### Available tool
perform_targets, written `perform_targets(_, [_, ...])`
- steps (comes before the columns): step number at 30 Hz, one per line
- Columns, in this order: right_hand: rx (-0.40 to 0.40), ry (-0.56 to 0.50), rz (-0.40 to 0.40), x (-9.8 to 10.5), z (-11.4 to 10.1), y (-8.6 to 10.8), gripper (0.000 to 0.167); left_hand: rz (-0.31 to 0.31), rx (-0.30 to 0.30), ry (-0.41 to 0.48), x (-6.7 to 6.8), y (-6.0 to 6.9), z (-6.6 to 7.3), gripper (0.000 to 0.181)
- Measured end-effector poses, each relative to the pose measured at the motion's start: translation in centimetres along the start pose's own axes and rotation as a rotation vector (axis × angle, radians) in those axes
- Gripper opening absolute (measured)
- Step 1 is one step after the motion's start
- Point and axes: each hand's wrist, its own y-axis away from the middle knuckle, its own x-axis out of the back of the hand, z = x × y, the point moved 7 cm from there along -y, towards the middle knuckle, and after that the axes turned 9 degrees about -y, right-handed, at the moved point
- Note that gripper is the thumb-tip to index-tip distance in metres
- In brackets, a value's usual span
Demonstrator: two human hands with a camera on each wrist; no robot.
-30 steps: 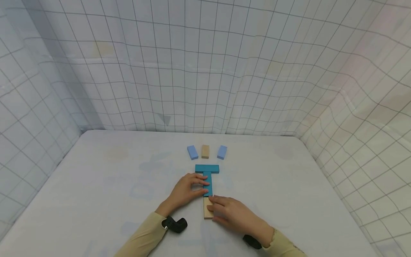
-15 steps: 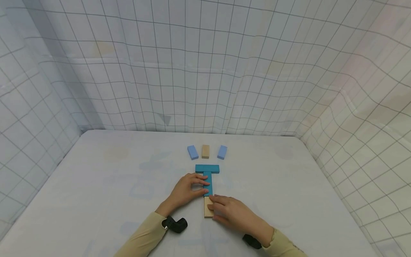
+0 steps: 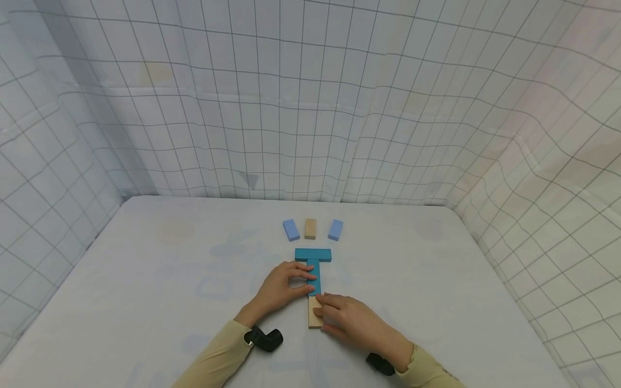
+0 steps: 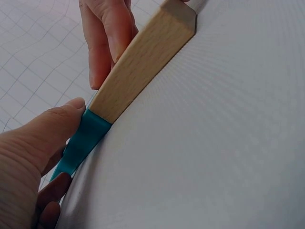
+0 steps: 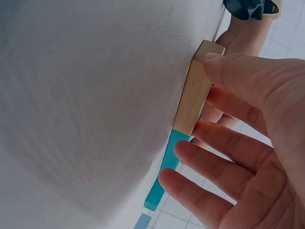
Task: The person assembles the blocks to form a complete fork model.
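Note:
In the head view a long teal block (image 3: 314, 280) runs away from the person, under my left hand (image 3: 280, 288). That hand's relaxed fingers and thumb rest on the block's top and left side. End to end with it lies a plain wooden block (image 3: 313, 319), nearer the person. My right hand (image 3: 350, 318) touches the wooden block with its thumb and fingertips, its other fingers extended over the teal one. The right wrist view shows the wooden block (image 5: 193, 93) meeting the teal block (image 5: 167, 157). Another teal block (image 3: 312, 255) lies crosswise at the far end, forming a T.
Beyond the T, a small wooden block (image 3: 310, 229) lies between a left light-blue block (image 3: 291, 230) and a right light-blue block (image 3: 336, 229). A white cloth covers the table (image 3: 436, 285). Grid-patterned curtains (image 3: 310, 108) enclose the back and sides.
The near wooden block has slid slightly forward and right, against the teal block's end. My right hand has shifted a little forward with it. My left hand has stayed in place.

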Motion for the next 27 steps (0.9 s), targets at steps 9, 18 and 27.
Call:
perform_targets(9, [-0.011,0.0,-0.004,0.03,0.04,-0.05,0.032,0.019,-0.018,-0.006,-0.03,0.07,-0.03,0.025])
perform_targets(18, [-0.052,0.089,-0.011,0.05,0.26,-0.22,0.033,0.016,-0.023,-0.01,0.0,-0.01,0.0,0.025])
perform_targets(27, [-0.037,0.214,0.026,0.22,0.14,-0.37,0.031,0.003,-0.001,0.007,-0.01,-0.08,-0.02,0.025])
